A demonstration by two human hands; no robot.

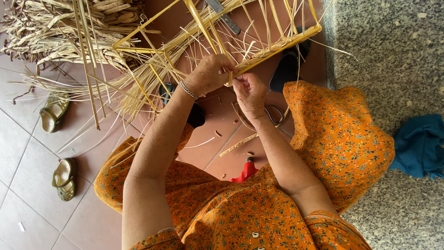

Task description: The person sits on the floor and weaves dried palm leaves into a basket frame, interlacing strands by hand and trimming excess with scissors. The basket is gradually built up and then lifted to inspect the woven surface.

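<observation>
my left hand (pixel 210 74) was closed over the wrapped rail of the yellow cane frame (pixel 273 46), just above the middle of the frame, knuckles up, with a metal bracelet (pixel 188 90) at the wrist. my right hand (pixel 249 92) sat right beside it, fingertips pinched on a thin straw strand (pixel 230 78) where it met that rail. the frame rose from my hands toward the top edge of the picture, its bars slanting up left and up right, loose strands trailing off it.

under my forearms, my orange flowered dress (pixel 342 139) filled the lower middle and spread out to the right. between my knees the floor was reddish-brown tile (pixel 231 134), scattered with short offcuts. a pair of scissors (pixel 275 114) lay on it just past my right wrist, and a red-handled tool (pixel 245 171) lay lower, near my lap. my dark slippers (pixel 286 69) showed under the frame.

at the upper left lay a heap of dried straw (pixel 60 32), with long strands fanning down from it. two olive sandals (pixel 62 176) sat on the paler tiles at the left edge. the right side of the picture was speckled grey stone flooring (pixel 397 55), with a blue cloth (pixel 418 146) crumpled on it at the right edge.
</observation>
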